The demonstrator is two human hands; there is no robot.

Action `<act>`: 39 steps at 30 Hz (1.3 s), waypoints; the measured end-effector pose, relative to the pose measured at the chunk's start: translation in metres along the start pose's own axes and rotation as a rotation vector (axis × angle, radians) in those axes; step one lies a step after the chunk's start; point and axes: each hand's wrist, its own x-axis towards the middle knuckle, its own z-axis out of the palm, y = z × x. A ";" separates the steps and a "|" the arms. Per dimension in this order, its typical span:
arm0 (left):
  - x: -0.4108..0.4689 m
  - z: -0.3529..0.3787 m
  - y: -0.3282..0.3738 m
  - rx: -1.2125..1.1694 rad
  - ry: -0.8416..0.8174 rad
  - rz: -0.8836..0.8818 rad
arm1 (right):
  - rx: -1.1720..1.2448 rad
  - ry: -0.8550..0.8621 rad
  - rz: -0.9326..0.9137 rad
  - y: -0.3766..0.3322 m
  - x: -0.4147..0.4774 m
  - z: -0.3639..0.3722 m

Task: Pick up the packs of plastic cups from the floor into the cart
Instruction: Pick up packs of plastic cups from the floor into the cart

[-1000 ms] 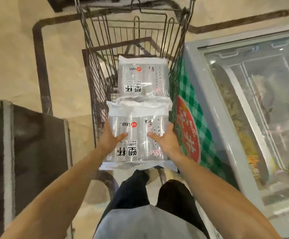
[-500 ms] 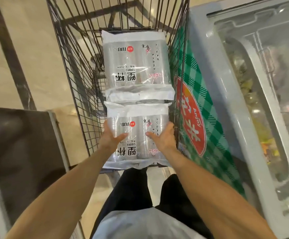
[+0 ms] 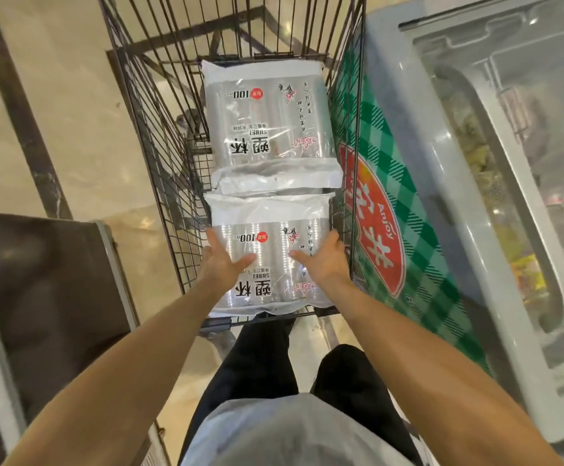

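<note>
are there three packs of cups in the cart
No, just two clear plastic-wrapped packs are in the black wire cart: a far pack and a near pack.

I couldn't see the fingertips of left hand (image 3: 222, 264) or right hand (image 3: 324, 260); the near pack (image 3: 267, 227) hid them. The cart (image 3: 159, 129) front was cropped by the top edge, freezer (image 3: 395, 105) contents blurred behind glass.

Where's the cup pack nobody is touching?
Head view: the untouched pack lies at the far end of the cart, just beyond the near pack in the left hand and right hand, a freezer to its right.
</note>
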 end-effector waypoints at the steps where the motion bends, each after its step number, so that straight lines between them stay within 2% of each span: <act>1: -0.004 -0.004 0.004 0.037 0.000 0.018 | -0.018 0.006 -0.018 -0.002 -0.005 -0.004; 6: -0.040 -0.032 0.049 0.417 0.098 0.246 | -0.155 0.103 -0.224 -0.016 -0.041 -0.049; 11: -0.109 -0.054 0.112 0.859 0.292 0.560 | -0.385 0.339 -0.477 -0.027 -0.098 -0.116; 14: -0.166 -0.061 0.152 1.036 0.432 0.700 | -0.486 0.496 -0.552 -0.020 -0.137 -0.160; 17: -0.226 -0.062 0.189 1.138 0.538 0.800 | -0.489 0.614 -0.558 -0.003 -0.181 -0.203; 23: -0.358 -0.033 0.255 1.142 0.668 1.061 | -0.368 0.836 -0.411 0.080 -0.291 -0.292; 29: -0.508 0.057 0.270 1.153 0.688 1.408 | -0.257 1.011 -0.191 0.209 -0.421 -0.326; 39: -0.735 0.266 0.231 1.103 0.455 2.002 | 0.023 1.153 0.325 0.465 -0.631 -0.286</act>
